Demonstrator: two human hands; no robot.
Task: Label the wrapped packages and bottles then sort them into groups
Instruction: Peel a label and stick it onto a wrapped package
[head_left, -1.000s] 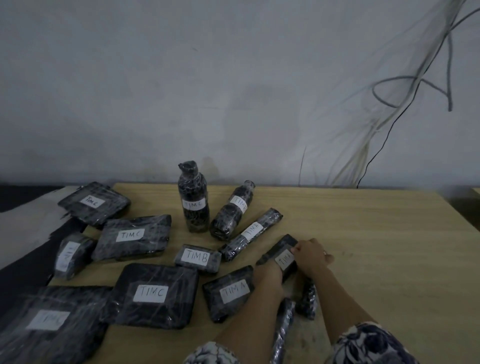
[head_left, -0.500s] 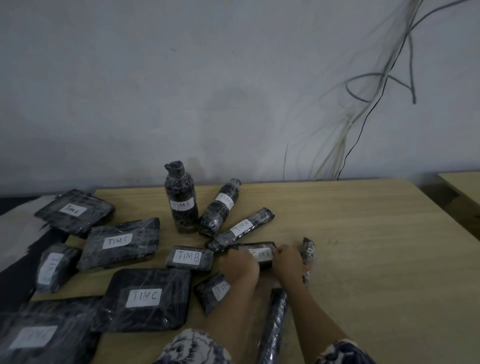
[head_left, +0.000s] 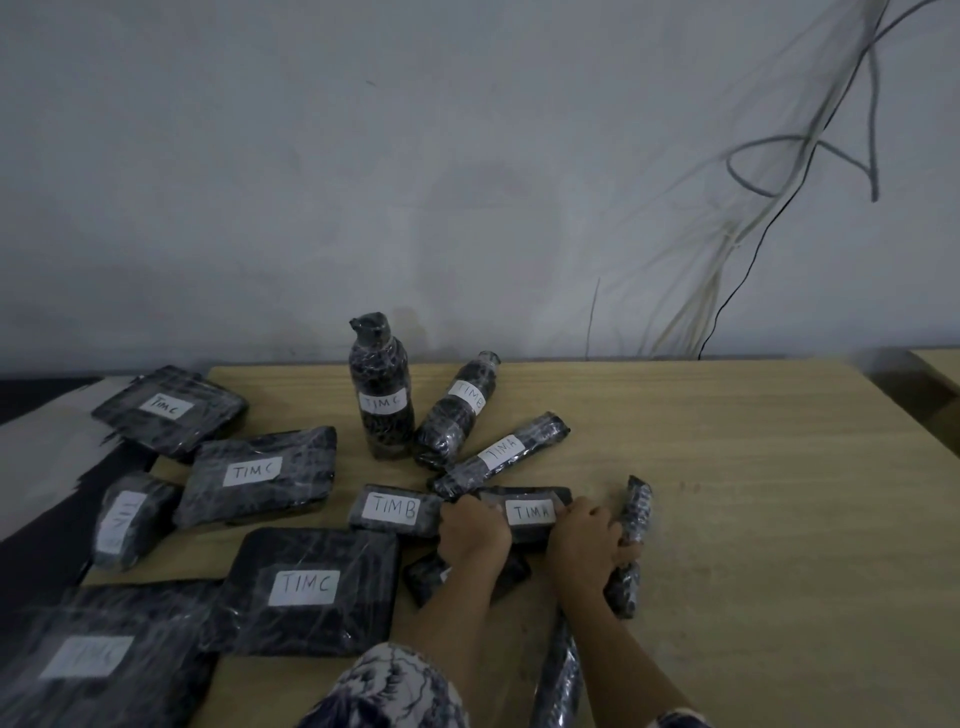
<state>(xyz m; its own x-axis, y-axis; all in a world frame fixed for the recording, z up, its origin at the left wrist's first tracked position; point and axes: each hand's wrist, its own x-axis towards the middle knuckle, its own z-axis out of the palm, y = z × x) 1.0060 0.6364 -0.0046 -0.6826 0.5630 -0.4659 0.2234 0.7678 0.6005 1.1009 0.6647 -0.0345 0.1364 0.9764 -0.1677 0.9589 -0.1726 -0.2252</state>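
Note:
Black film-wrapped packages and bottles with white labels lie on a wooden table (head_left: 753, 493). My left hand (head_left: 475, 530) grips the left end of the flat package labelled TIMA (head_left: 524, 512). My right hand (head_left: 584, 540) touches that package's right end, and its fingers curl round a small unlabelled roll (head_left: 636, 506). My left wrist hides most of another package (head_left: 426, 571). An upright bottle marked TIMC (head_left: 382, 400), a leaning bottle (head_left: 457, 410) and a TIMA roll (head_left: 501, 454) stand just behind my hands. A TIMB package (head_left: 395, 512) lies left of my left hand.
Several TIMC packages (head_left: 306, 587) (head_left: 254, 473) (head_left: 166, 408) fill the left side, some overhanging a dark surface (head_left: 31, 545). A long unlabelled roll (head_left: 556, 675) lies between my forearms. Cables (head_left: 753, 208) hang on the wall behind. A second table's corner (head_left: 935, 364) shows at right.
The TIMA package has turned from a slant to lying level, and my left hand has come onto its left end. The small roll has moved up beside the package, now under my right fingers.

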